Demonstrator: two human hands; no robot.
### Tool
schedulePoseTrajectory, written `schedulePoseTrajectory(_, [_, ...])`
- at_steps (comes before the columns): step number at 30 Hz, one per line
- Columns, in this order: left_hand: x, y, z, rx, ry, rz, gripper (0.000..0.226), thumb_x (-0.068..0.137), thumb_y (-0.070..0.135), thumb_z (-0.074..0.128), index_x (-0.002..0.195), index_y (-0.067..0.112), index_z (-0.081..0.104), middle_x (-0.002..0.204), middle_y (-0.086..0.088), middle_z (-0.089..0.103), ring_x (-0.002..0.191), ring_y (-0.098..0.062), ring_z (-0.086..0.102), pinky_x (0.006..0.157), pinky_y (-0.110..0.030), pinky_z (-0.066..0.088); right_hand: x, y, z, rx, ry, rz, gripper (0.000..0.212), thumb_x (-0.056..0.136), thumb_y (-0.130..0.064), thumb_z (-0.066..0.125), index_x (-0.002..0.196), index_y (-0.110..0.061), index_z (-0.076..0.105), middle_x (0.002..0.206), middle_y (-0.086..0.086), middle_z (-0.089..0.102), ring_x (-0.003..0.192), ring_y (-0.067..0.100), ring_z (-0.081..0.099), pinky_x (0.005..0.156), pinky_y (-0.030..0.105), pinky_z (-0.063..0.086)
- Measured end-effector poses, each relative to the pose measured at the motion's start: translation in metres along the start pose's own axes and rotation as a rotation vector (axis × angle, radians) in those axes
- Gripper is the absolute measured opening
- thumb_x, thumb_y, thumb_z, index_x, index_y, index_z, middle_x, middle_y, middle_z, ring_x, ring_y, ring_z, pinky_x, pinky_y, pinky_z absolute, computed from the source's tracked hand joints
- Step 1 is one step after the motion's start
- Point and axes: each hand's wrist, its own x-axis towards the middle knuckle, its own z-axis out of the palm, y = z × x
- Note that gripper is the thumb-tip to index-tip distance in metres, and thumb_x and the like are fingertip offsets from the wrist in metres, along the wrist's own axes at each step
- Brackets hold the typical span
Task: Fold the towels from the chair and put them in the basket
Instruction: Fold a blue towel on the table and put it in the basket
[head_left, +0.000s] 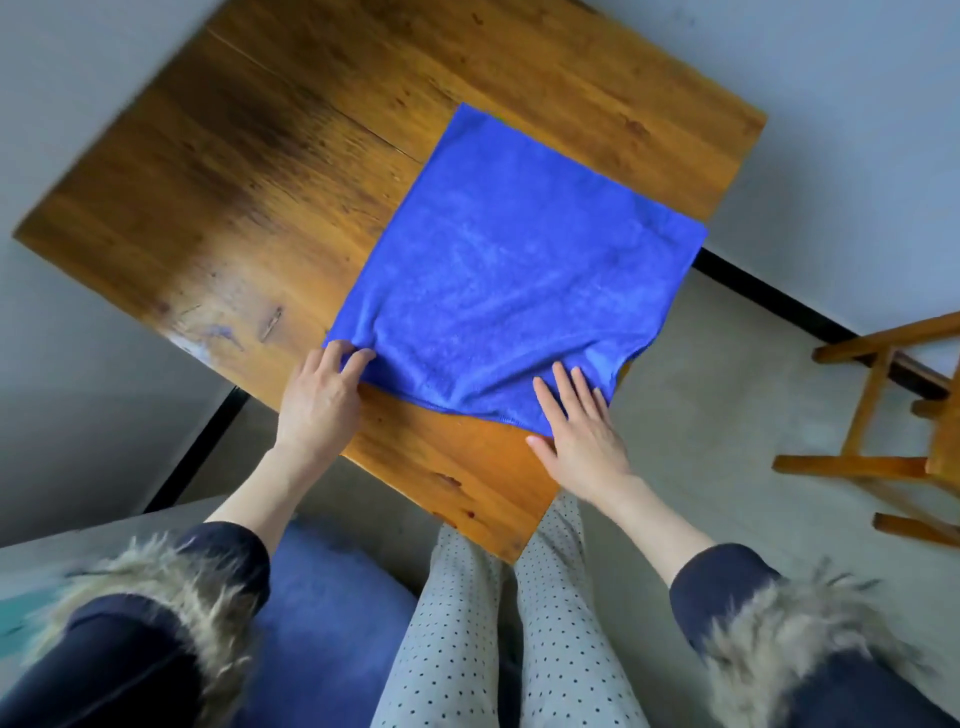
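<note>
A blue towel (514, 270) lies spread flat on the wooden table (249, 171), its right side reaching the table's edge. My left hand (322, 400) pinches the towel's near left corner between thumb and fingers. My right hand (582, 421) lies flat with straight fingers on the towel's near right corner, pressing it down. No basket is in view.
A wooden chair (883, 415) stands on the floor at the right, only partly in frame. More blue fabric (332, 597) sits low beside my legs at the left. Grey walls and a black skirting line surround the table.
</note>
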Motion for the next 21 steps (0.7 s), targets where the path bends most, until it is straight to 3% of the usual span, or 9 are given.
schedulePoseTrajectory(7, [-0.042, 0.028, 0.007, 0.055, -0.015, 0.049, 0.039, 0.065, -0.008, 0.06, 0.102, 0.006, 0.065, 0.085, -0.014, 0.059, 0.067, -0.032, 0.055, 0.056, -0.037, 0.044, 0.043, 0.037, -0.04, -0.035, 0.001, -0.055, 0.059, 0.095, -0.025, 0.045, 0.147, -0.031, 0.018, 0.158, -0.004, 0.001, 0.145, 0.018, -0.001, 0.116, 0.037, 0.002])
schedulePoseTrajectory(10, [-0.052, 0.034, 0.008, 0.031, -0.04, 0.057, 0.035, 0.067, -0.006, 0.056, 0.098, 0.006, 0.066, 0.079, -0.013, 0.057, 0.064, -0.031, 0.054, 0.054, -0.036, 0.044, 0.032, 0.032, -0.033, -0.017, 0.048, -0.028, 0.062, 0.092, -0.016, 0.045, 0.147, -0.028, 0.021, 0.158, 0.0, 0.004, 0.145, 0.021, 0.001, 0.116, 0.037, 0.003])
schedulePoseTrajectory(14, [-0.043, 0.029, 0.004, -0.041, -0.094, 0.032, 0.036, 0.061, -0.014, 0.066, 0.093, 0.003, 0.066, 0.077, -0.016, 0.057, 0.064, -0.033, 0.056, 0.054, -0.038, 0.048, 0.014, 0.028, -0.021, -0.06, 0.17, -0.014, 0.059, 0.088, -0.007, 0.046, 0.144, -0.019, 0.033, 0.155, 0.008, 0.019, 0.143, 0.027, 0.015, 0.117, 0.042, 0.012])
schedulePoseTrajectory(17, [-0.038, 0.03, -0.004, -0.056, -0.102, 0.006, 0.029, 0.059, -0.01, 0.067, 0.085, 0.002, 0.067, 0.073, -0.016, 0.058, 0.066, -0.034, 0.057, 0.058, -0.04, 0.048, 0.007, 0.028, -0.015, -0.124, 0.183, 0.008, 0.06, 0.086, 0.0, 0.049, 0.142, -0.016, 0.035, 0.154, 0.012, 0.023, 0.142, 0.031, 0.02, 0.115, 0.045, 0.018])
schedulePoseTrajectory(21, [-0.03, 0.028, -0.018, -0.186, -0.04, -0.018, 0.017, 0.07, 0.001, 0.052, 0.082, 0.002, 0.064, 0.073, -0.013, 0.055, 0.073, -0.034, 0.054, 0.07, -0.042, 0.045, 0.002, 0.025, -0.012, -0.162, 0.177, 0.031, 0.068, 0.081, 0.007, 0.054, 0.142, -0.015, 0.035, 0.153, 0.013, 0.024, 0.141, 0.033, 0.021, 0.113, 0.046, 0.021])
